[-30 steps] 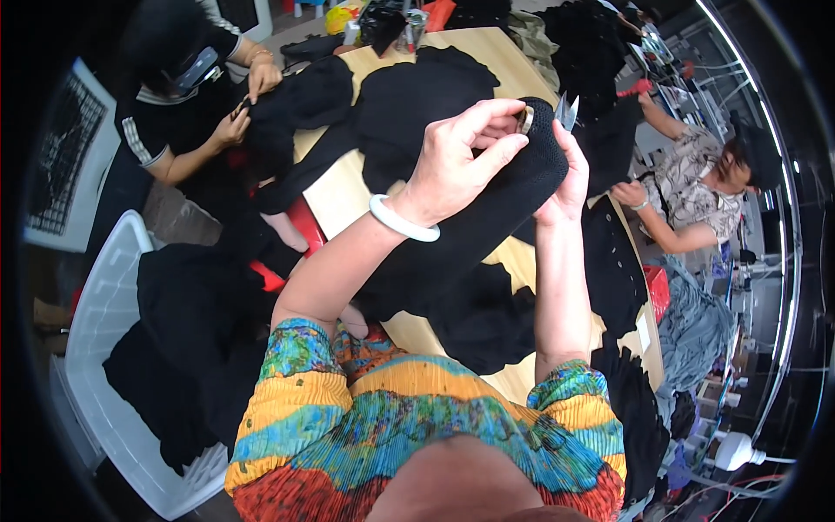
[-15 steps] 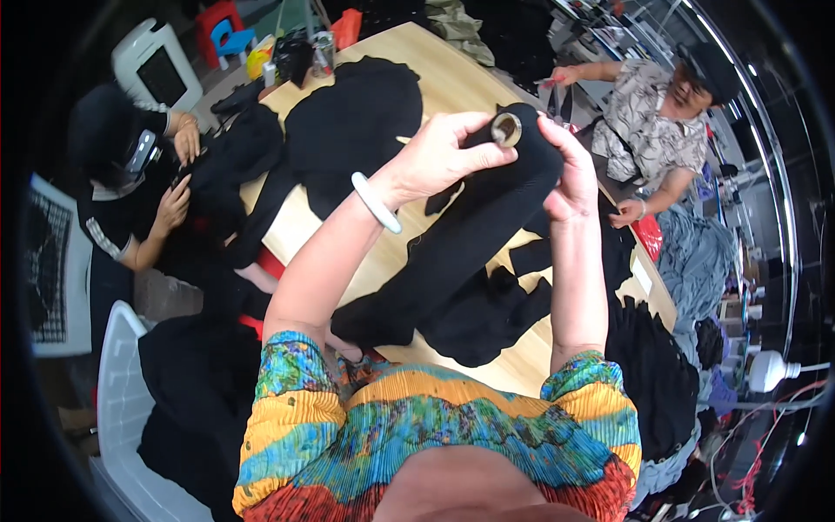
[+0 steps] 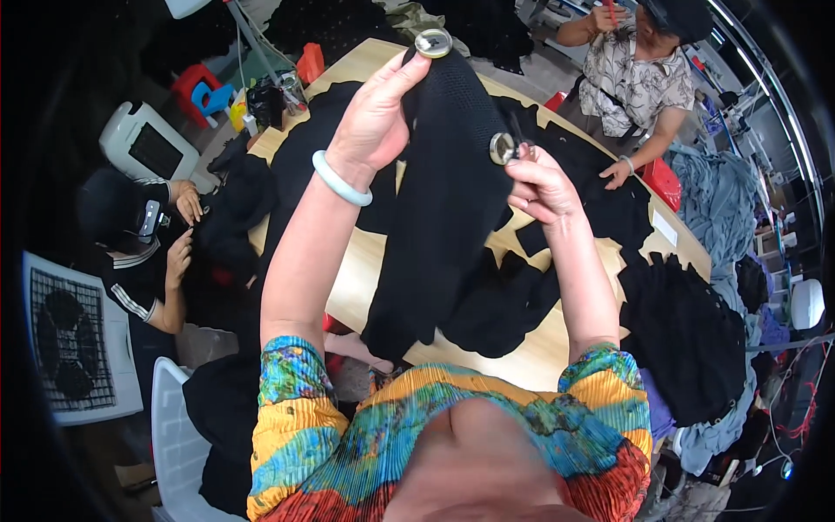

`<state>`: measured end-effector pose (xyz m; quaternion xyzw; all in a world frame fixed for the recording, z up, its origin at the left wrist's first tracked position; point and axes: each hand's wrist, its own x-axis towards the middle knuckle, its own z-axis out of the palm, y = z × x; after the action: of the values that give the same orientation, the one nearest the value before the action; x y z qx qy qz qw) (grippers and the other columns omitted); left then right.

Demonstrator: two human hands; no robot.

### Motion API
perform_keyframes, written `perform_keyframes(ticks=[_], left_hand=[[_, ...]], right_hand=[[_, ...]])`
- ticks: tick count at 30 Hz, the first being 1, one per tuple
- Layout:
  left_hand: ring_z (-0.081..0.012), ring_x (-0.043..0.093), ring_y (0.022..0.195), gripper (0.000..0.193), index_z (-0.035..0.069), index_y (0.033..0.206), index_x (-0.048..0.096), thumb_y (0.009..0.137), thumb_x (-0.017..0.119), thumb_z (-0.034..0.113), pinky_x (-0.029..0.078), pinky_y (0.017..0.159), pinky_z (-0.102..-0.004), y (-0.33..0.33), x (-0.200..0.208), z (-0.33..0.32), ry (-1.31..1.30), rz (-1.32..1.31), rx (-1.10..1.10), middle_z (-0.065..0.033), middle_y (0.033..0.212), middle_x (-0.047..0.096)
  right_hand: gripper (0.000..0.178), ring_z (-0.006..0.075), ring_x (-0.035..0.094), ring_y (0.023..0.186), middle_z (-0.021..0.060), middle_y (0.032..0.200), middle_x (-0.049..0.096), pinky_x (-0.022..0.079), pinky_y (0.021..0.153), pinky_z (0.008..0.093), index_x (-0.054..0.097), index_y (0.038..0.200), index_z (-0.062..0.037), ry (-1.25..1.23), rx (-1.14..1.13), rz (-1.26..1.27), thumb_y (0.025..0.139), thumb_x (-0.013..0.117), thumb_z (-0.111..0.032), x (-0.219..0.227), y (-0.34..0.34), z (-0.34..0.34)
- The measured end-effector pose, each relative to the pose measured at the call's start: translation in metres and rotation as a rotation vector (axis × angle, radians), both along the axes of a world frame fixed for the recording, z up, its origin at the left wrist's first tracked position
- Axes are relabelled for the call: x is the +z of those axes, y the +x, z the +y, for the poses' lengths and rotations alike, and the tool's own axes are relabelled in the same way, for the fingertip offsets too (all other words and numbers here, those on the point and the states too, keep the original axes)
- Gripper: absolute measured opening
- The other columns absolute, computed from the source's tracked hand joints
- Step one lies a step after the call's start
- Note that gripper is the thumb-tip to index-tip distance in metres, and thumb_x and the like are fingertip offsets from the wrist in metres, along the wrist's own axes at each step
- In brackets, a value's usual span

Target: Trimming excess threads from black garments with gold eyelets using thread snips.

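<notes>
A black knit garment (image 3: 435, 209) hangs stretched between my hands above the table. My left hand (image 3: 376, 117) grips its far upper edge, thumb pressed by a round, shiny, gold-rimmed button-like disc (image 3: 433, 43). My right hand (image 3: 546, 184) pinches the garment's right edge beside a second, similar disc (image 3: 502, 148). The fingers of my left hand are partly hidden behind the cloth. A small dark strip sticks up near my right fingertips, too blurred to name. Beneath, more black cloth pieces (image 3: 500, 304) lie on the wooden table (image 3: 348, 278).
At the left, a person in a black cap (image 3: 113, 209) handles black cloth. Across on the right, a person in a patterned shirt (image 3: 639, 83) rests one hand near the table edge. A white bin (image 3: 174, 426) with black cloth stands at lower left; grey fabric (image 3: 718, 200) is heaped right.
My hands have moved apart, the left one farther out and leftward, the right one lower. The garment is spread and two discs show instead of one. The person at right has raised a hand.
</notes>
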<state>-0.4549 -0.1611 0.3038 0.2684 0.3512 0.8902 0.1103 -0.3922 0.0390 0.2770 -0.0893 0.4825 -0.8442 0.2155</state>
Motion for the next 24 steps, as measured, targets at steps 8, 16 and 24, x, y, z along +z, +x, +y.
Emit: perform_keyframes(ticks=[8, 16, 24], left_hand=[[-0.0104, 0.052, 0.093, 0.025, 0.002, 0.106, 0.053, 0.084, 0.05, 0.014, 0.039, 0.084, -0.0236, -0.01, -0.024, 0.014, -0.104, -0.062, -0.051, -0.0031, 0.1, 0.057], [-0.0034, 0.051, 0.071, 0.015, 0.005, 0.089, 0.058, 0.077, 0.06, 0.014, 0.04, 0.067, -0.017, -0.045, -0.022, 0.043, -0.646, 0.096, -0.178, 0.0024, 0.078, 0.058], [-0.0056, 0.051, 0.079, 0.016, 0.008, 0.093, 0.057, 0.08, 0.056, 0.016, 0.039, 0.074, -0.0209, -0.05, -0.097, 0.119, -0.498, -0.072, -0.468, 0.0032, 0.087, 0.057]], right_hand=[[0.009, 0.0011, 0.022, 0.034, -0.0069, 0.052, 0.036, 0.023, 0.033, 0.0174, 0.047, 0.076, -0.0101, -0.114, -0.101, 0.037, 0.075, 0.055, -0.007, -0.006, 0.008, 0.018], [0.017, 0.0034, 0.025, 0.031, -0.0046, 0.051, 0.047, 0.03, 0.036, 0.0146, 0.054, 0.082, -0.0054, -0.281, -0.392, -0.01, 0.082, 0.044, -0.019, 0.012, -0.015, 0.075], [0.022, 0.0031, 0.027, 0.031, -0.0036, 0.052, 0.052, 0.023, 0.031, 0.0143, 0.057, 0.069, -0.006, -0.379, -0.467, -0.047, 0.081, 0.05, -0.024, 0.033, -0.063, 0.121]])
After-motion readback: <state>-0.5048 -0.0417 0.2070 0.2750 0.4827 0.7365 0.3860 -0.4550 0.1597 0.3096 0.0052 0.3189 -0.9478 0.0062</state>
